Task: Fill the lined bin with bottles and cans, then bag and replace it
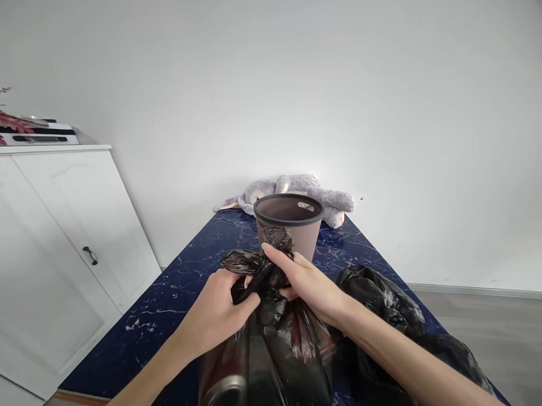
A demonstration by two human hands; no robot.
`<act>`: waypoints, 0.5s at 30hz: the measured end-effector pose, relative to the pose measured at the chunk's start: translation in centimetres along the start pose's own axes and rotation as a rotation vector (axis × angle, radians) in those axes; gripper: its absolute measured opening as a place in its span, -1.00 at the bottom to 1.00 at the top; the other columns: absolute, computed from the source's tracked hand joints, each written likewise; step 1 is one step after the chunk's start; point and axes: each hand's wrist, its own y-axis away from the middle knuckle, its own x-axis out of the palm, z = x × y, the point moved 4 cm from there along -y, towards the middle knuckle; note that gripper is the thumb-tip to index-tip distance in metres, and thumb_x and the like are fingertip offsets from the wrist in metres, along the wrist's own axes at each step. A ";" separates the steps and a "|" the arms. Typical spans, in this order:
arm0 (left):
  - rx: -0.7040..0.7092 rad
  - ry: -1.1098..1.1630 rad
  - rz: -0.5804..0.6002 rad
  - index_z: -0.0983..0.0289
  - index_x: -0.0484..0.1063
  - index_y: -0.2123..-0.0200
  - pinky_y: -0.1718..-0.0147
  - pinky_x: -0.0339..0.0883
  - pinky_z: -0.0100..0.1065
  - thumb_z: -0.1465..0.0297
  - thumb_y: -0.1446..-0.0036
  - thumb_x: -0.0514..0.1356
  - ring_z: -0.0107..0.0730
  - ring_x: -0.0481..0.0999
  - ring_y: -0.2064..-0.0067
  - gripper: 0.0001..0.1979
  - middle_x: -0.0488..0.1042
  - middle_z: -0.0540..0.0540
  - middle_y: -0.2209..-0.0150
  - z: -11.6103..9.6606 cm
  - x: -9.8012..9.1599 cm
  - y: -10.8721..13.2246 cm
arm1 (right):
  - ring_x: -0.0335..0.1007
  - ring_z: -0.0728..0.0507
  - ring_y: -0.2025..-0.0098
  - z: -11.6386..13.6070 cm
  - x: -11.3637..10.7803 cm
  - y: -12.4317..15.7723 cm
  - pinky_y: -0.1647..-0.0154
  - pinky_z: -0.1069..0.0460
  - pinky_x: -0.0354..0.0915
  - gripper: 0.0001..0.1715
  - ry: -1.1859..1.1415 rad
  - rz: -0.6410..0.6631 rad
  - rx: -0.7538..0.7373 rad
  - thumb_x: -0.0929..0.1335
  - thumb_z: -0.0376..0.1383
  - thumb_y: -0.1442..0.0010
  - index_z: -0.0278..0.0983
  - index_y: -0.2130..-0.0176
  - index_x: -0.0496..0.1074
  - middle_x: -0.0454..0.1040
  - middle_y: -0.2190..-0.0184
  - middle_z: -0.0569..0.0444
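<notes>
A filled black plastic garbage bag (294,356) stands at the near edge of the table, its neck gathered and twisted. My left hand (224,308) is closed on the left side of the neck, pinching a loop of the plastic. On the other side, my right hand (300,279) grips the gathered top, thumb pointing up-left along it. Through the thin plastic a can (226,388) shows at the lower left. Just behind the bag stands a brown trash can (310,234) with a dark rim and a handle slot.
More black plastic bags (383,300) lie on the right, partly behind my right arm. A grey plush toy (337,199) lies behind the trash can against the wall. The blue marbled table (168,307) narrows away from me. A white cabinet (63,246) stands left.
</notes>
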 end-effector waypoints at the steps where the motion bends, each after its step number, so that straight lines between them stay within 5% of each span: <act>1: 0.012 0.009 -0.012 0.19 0.28 0.46 0.34 0.24 -0.35 0.43 -0.15 0.12 -0.31 0.37 0.36 -0.87 0.40 -0.03 0.43 0.2 0.0 -0.1 | 0.02 0.04 0.56 -0.1 -0.1 -0.1 0.55 0.10 0.04 -0.34 -0.038 0.002 0.028 0.46 0.26 -0.22 -0.22 0.43 0.34 0.22 0.58 0.26; 4: 0.049 0.110 -0.038 0.20 0.35 0.49 0.22 0.29 -0.32 0.40 -0.18 0.13 -0.23 0.43 0.26 -0.83 0.45 0.03 0.38 0.8 -0.1 -0.5 | -0.24 0.11 0.59 0.1 -0.2 -0.1 0.59 0.11 -0.21 -0.24 -0.134 0.083 0.085 0.54 0.23 -0.14 -0.19 0.51 0.14 -0.03 0.61 0.35; 7: 0.063 0.357 0.011 0.23 0.53 0.43 0.21 0.32 -0.32 0.35 -0.21 0.16 -0.20 0.48 0.24 -0.79 0.52 0.09 0.32 2.1 0.4 -0.9 | -0.33 0.12 0.60 0.6 0.0 0.0 0.60 0.09 -0.32 -0.26 -0.192 0.216 0.090 0.54 0.20 -0.18 -0.21 0.51 0.17 -0.11 0.64 0.39; 12: -0.054 0.838 0.098 0.27 0.57 0.34 0.23 0.38 -0.33 0.25 -0.25 0.25 -0.24 0.55 0.31 -0.78 0.61 0.10 0.35 4.1 2.0 -1.2 | -0.30 0.12 0.61 0.8 0.2 0.4 0.60 0.09 -0.30 -0.34 -0.240 0.357 0.058 0.50 0.20 -0.24 -0.27 0.42 0.33 -0.03 0.63 0.39; 15: -0.043 1.033 0.212 0.29 0.50 0.32 0.42 0.31 -0.39 0.20 -0.31 0.27 -0.42 0.41 0.55 -0.73 0.54 0.05 0.52 4.0 3.0 -1.1 | -0.19 0.10 0.59 0.8 0.1 0.5 0.57 0.09 -0.18 -0.34 -0.167 0.397 -0.005 0.44 0.22 -0.30 -0.23 0.43 0.26 0.02 0.61 0.35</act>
